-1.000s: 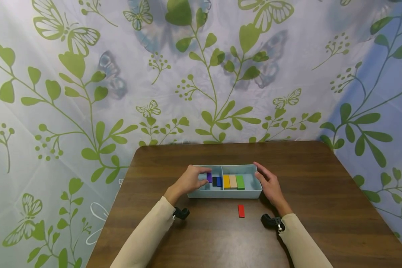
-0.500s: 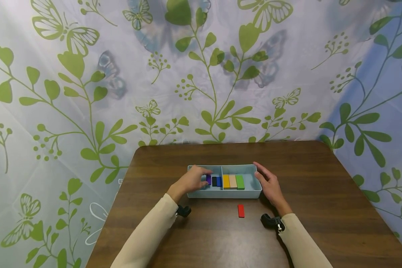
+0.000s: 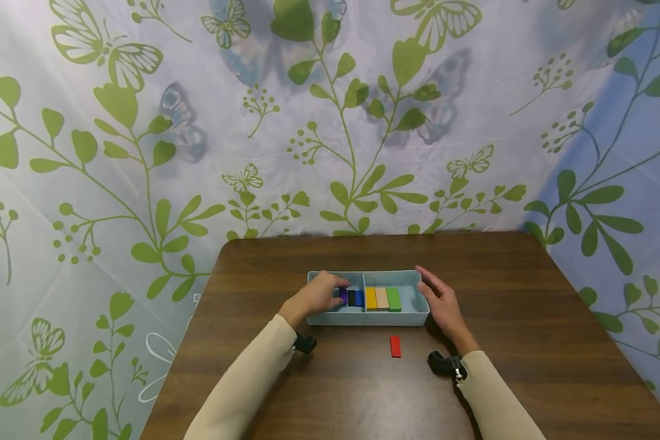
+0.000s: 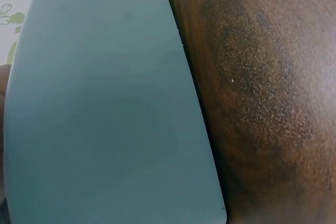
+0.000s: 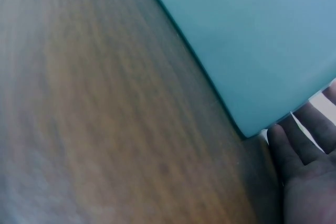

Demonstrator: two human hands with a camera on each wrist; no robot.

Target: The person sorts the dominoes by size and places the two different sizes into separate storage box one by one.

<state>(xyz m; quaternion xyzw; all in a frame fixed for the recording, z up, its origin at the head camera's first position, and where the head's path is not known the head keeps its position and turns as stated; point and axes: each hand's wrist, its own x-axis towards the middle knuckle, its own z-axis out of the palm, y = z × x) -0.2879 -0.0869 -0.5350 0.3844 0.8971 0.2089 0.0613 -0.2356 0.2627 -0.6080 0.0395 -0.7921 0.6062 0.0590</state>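
Observation:
A light blue two-compartment box stands on the table, its front wall filling much of the left wrist view. My left hand reaches into the left compartment, thumb and index finger about a small purple block. The purple block sits beside a black block and a blue block. In the right compartment lie a yellow block, a beige block and a green block, side by side. My right hand rests against the box's right end, fingers extended.
A red block lies on the brown wooden table in front of the box. Behind the table hangs a patterned cloth with leaves and butterflies. Each wrist wears a black camera mount.
My left hand has lowered the purple block in the left compartment and shifted it right, up to the black block. My right hand has stayed at the box's end.

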